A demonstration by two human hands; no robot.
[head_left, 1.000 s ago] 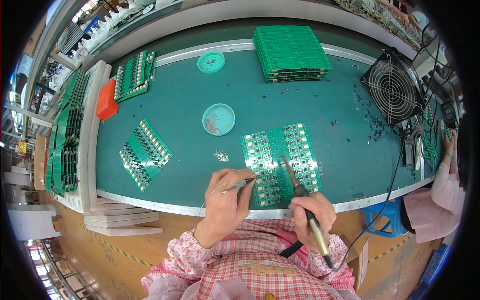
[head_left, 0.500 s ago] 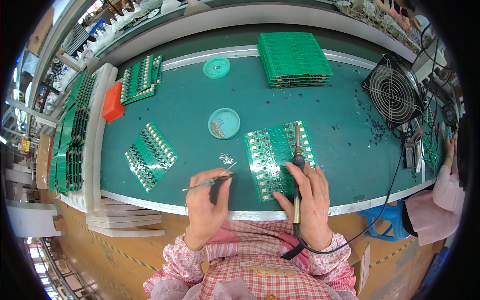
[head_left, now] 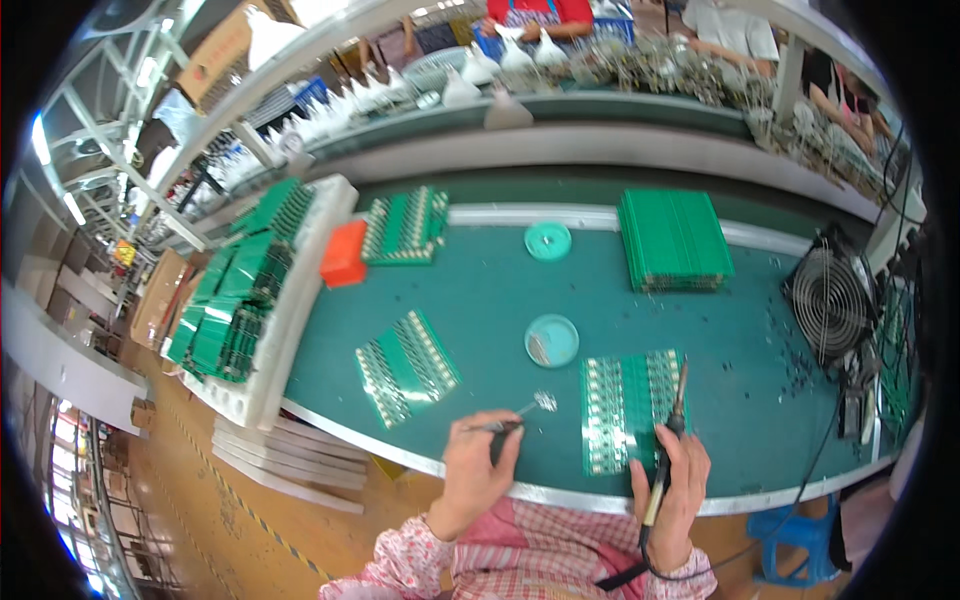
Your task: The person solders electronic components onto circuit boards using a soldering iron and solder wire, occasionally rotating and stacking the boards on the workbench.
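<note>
Near the front edge of the green bench (head_left: 500, 300), the left hand (head_left: 480, 465) pinches slim metal tweezers (head_left: 495, 426) between thumb and fingertips, the other fingers curled. The tip points right, at a small pile of silvery bits (head_left: 545, 401); whether it touches them I cannot tell. A second ago this hand was at the board's left side; half a second ago it had already drawn off, and now the tip is nearer the pile.

The right hand (head_left: 680, 485) is loosely closed around a soldering iron (head_left: 675, 425), its thumb and fingers at the lower edge of the green circuit board (head_left: 632, 400). The iron points away from the body along the board's right side, much as half a second ago; a second ago it slanted leftward over the board's middle.

Left of the pile lies another circuit board (head_left: 407, 368). Beyond the pile is a turquoise dish (head_left: 551, 341), with a second dish (head_left: 548, 241) farther back and a stack of boards (head_left: 675, 238) to its right. These keep their earlier layout, but the view has tipped upward, showing more of the white cone-shaped pieces (head_left: 515, 55) behind the bench.
</note>
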